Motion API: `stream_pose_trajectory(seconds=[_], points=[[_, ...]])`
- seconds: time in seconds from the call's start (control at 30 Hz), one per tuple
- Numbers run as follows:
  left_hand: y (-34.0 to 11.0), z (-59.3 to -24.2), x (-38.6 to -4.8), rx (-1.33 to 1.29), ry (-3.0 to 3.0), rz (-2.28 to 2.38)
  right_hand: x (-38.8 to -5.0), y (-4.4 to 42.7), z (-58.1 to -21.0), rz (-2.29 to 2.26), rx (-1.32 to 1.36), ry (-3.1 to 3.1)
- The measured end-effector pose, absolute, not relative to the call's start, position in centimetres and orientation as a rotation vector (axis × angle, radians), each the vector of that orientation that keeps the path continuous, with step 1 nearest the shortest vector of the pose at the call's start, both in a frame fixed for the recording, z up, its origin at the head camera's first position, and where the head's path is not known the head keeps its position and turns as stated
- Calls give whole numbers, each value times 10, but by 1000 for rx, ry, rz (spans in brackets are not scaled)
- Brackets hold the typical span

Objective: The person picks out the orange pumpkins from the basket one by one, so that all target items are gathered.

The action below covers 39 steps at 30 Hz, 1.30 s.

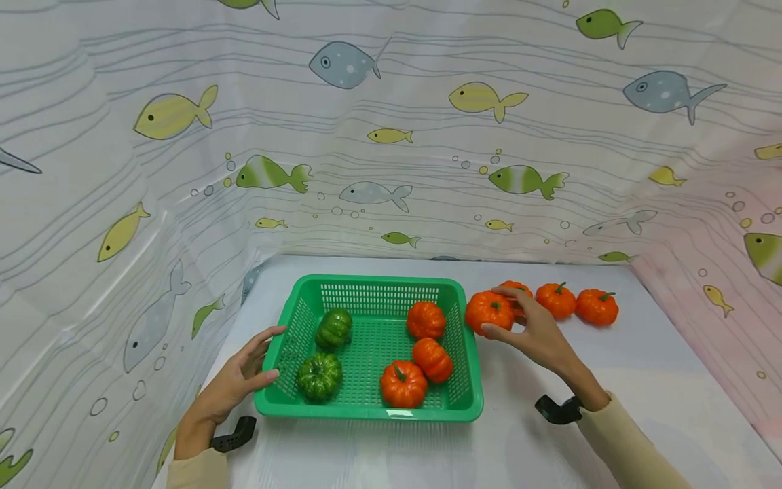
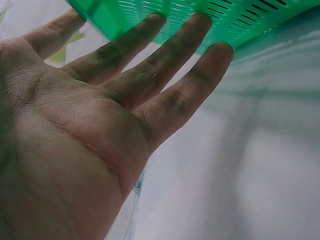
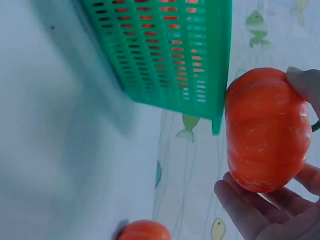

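Observation:
My right hand [image 1: 540, 336] grips an orange mini pumpkin [image 1: 487, 314] between thumb and fingers at the basket's right rim. In the right wrist view this pumpkin [image 3: 265, 132] is beside the rim, above the table. The green plastic basket [image 1: 366, 413] holds two green pumpkins [image 1: 334, 329] on its left and three orange pumpkins [image 1: 404, 384] on its right. At the basket's left side is my left hand [image 1: 232, 384]. Its fairly straight fingers [image 2: 175, 100] reach the slotted wall [image 2: 235, 22] in the left wrist view, holding nothing.
Behind my right hand, three more orange pumpkins [image 1: 597, 308] stand in a row on the white table [image 1: 586, 401], one of them partly hidden. A fish-patterned sheet [image 1: 427, 163] rises around the table's back and sides.

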State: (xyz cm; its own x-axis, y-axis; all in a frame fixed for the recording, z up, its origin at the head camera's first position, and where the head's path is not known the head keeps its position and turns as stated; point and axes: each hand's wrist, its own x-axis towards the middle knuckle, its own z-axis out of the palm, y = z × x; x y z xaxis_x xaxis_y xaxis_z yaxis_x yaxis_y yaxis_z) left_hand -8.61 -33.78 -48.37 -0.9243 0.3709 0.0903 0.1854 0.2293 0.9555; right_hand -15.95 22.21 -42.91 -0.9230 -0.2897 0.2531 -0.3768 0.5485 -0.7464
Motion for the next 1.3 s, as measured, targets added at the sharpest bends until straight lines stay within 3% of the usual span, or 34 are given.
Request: stream_pose_trajectory(seconds=[0.67,1.3], points=[[-338,-482,-87,526,2346,1770,-144,281,-485,1110,289,-2790],[-337,-483,-86,531,2332,1788,-149,292,-501,1153,202,-2864]])
